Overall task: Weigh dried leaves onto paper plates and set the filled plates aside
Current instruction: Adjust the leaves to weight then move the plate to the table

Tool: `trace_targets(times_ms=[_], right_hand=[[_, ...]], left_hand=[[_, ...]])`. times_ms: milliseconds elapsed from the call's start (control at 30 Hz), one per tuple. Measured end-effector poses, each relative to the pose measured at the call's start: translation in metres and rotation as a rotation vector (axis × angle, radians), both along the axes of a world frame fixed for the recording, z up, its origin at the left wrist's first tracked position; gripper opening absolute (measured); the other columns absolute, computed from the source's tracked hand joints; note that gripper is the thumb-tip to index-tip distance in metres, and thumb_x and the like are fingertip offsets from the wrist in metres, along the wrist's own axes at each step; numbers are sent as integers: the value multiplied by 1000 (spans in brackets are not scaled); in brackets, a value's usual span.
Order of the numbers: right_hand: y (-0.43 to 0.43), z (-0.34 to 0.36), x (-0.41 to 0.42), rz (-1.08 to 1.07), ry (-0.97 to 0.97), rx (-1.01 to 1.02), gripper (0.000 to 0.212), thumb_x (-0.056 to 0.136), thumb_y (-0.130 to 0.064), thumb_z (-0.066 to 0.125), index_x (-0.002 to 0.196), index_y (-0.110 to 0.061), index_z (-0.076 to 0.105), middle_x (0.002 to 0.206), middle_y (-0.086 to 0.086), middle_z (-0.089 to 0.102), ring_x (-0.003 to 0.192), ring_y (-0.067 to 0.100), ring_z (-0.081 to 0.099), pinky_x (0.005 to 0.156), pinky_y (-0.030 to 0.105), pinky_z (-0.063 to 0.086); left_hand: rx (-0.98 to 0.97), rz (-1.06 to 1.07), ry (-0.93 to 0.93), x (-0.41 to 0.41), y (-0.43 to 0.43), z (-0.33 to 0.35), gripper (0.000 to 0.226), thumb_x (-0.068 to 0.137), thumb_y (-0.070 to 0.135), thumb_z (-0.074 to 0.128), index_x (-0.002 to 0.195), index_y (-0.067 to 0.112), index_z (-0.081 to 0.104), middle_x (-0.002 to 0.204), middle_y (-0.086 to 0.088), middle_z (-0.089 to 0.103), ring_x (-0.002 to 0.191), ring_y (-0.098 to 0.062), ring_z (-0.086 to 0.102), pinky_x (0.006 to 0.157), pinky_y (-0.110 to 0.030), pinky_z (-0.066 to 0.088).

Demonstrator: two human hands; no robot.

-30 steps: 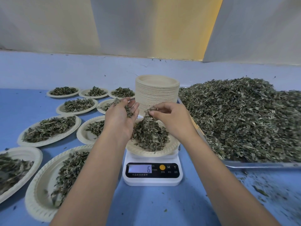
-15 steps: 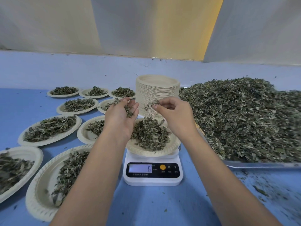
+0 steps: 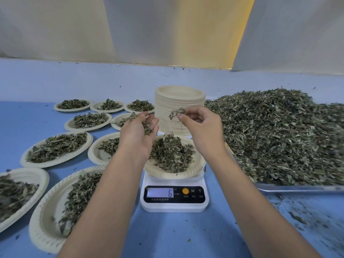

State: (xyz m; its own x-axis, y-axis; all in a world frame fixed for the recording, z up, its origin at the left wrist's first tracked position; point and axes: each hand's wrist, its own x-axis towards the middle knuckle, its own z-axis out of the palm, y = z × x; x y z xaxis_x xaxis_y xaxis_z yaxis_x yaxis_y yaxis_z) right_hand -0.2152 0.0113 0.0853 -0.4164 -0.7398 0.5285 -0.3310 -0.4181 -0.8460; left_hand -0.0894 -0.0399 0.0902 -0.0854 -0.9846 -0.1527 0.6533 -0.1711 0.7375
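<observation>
Above the scale (image 3: pixel 174 203), the right hand (image 3: pixel 202 127) pinches a small tuft of dried leaves (image 3: pixel 176 111) between thumb and forefinger. Its other fingers (image 3: pixel 195 116) are curled loosely behind, and the tuft hangs in front of the stack of empty plates (image 3: pixel 179 108). The left hand (image 3: pixel 138 135) hovers just beside it, over the left edge of the plate on the scale (image 3: pixel 197 168). Its fingers (image 3: pixel 153 123) are nearly straight and lightly cupped, carrying a loose handful of leaves (image 3: pixel 144 126) in the palm. The two hands are near each other but not touching.

The plate on the scale holds a mound of leaves (image 3: pixel 171 153) heaped toward its far side, with bare rim showing at the front and right. The scale display (image 3: pixel 160 192) reads 6 (any smaller characters beside it are too blurred to make out).

To the right, a metal tray (image 3: pixel 297 188) bears the large heap of dried leaves (image 3: pixel 279 136), which rises well above the tray's edge. To the left, filled plates (image 3: pixel 55 148) are spread over the blue surface (image 3: pixel 176 235) in rough rows, the farthest three (image 3: pixel 108 105) lined up near the wall. Leaf crumbs (image 3: pixel 297 218) lie scattered on the surface in front of the tray.
</observation>
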Motion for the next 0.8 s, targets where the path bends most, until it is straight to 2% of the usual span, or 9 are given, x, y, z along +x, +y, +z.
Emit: trace_targets(times_ms=[100,167,267,333,467,567,667,733,800], right_hand=[[0,-1,-1,-5,42,18,13,82,-13,73,78,-23,66,71,-13,63,67,1,58,68,16,47],[1,-3,-2,3,140,96,5,83,-16,72,81,-21,72,70,-16,66,66,-2,58,66,15,46],[3,-4,-4,-24,198,202,15,83,-18,67,79,-30,74,53,-27,58,48,-6,49,49,6,34],[4,-3,-5,-44,164,205,20,83,-14,65,78,-31,73,53,-24,59,45,-4,47,46,8,34],[7,1,1,12,147,154,18,83,-12,67,82,-29,72,70,-17,66,58,-4,52,57,11,42],[10,5,10,146,174,73,19,81,-14,72,84,-33,70,81,-19,67,66,-6,55,63,10,45],[11,5,19,223,210,55,28,77,-10,76,99,-26,71,101,-6,68,80,1,60,80,20,52],[11,4,24,229,168,49,29,77,-6,75,100,-22,70,92,-6,68,73,-1,59,75,16,51],[10,4,25,189,144,46,27,77,-4,75,96,-22,69,84,-11,66,65,-6,57,69,10,48]], left_hand=[[-2,2,-6,0,0,0,20,101,9,39,89,6,55,92,-11,62,85,-22,63,75,-28,52],[-3,2,-7,0,0,0,21,101,9,39,89,6,55,92,-11,62,84,-21,63,74,-28,52],[-3,-4,-6,0,0,0,20,101,9,40,90,6,56,94,-11,62,84,-20,64,74,-28,52],[-11,-11,-8,-1,1,0,20,101,10,40,89,6,56,94,-11,62,85,-20,64,75,-28,53],[-48,-64,-26,-4,3,2,16,100,10,43,92,6,57,92,-10,63,87,-21,65,78,-29,52],[-76,-113,-11,-8,6,5,15,99,9,45,105,1,56,91,-13,61,89,-25,63,79,-33,55],[-68,-157,15,-15,10,5,25,100,12,43,121,1,52,106,-17,61,92,-31,64,85,-41,56],[-52,-170,52,-18,14,6,23,101,14,42,117,1,52,102,-17,61,79,-27,64,79,-36,58],[-45,-167,88,-20,17,7,19,101,15,42,101,1,55,89,-15,60,69,-24,62,64,-31,58]])
